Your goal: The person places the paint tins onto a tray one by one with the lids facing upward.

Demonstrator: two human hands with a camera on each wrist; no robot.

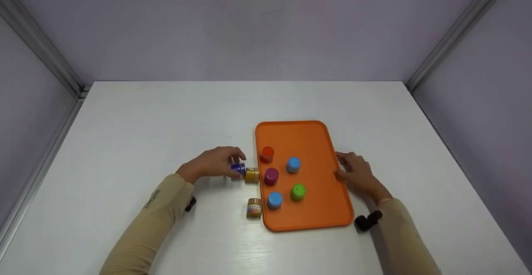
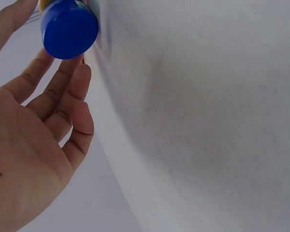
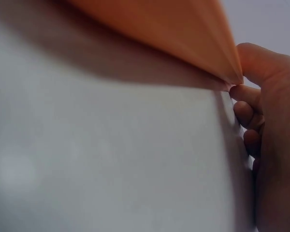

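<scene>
A: What sits nearest you?

B: My 2 beige sleeves, then 1 small amber jar with a printed label (image 1: pixel 254 207) standing on the white table (image 1: pixel 145 117), just beside the near-left edge of the flat orange plastic tray (image 1: pixel 320 208).

A: And your left hand?

B: My left hand (image 1: pixel 212 163) lies on the table left of the tray, its fingers bent loosely around the small jar with the dark blue round cap (image 1: pixel 238 169). The wrist view shows that blue cap (image 2: pixel 69 28) at my fingertips (image 2: pixel 72 79), palm open behind it. The jar lies on its side, cap toward me, touching a yellow-amber jar (image 1: pixel 252 175) at the tray's left edge. I judge I hold it low like this so it cannot roll.

A: The right?

B: My right hand (image 1: pixel 358 174) pinches the tray's right rim, thumb above and curled fingers (image 3: pixel 246 94) below the orange edge (image 3: pixel 183 34), apparently steadying it.

A: Further out?

B: On the tray stand 5 small capped jars: 2 light blue (image 1: pixel 274 200) (image 1: pixel 293 165), 1 green (image 1: pixel 298 192), 1 magenta (image 1: pixel 271 176) and, farthest, 1 red (image 1: pixel 267 154).
</scene>
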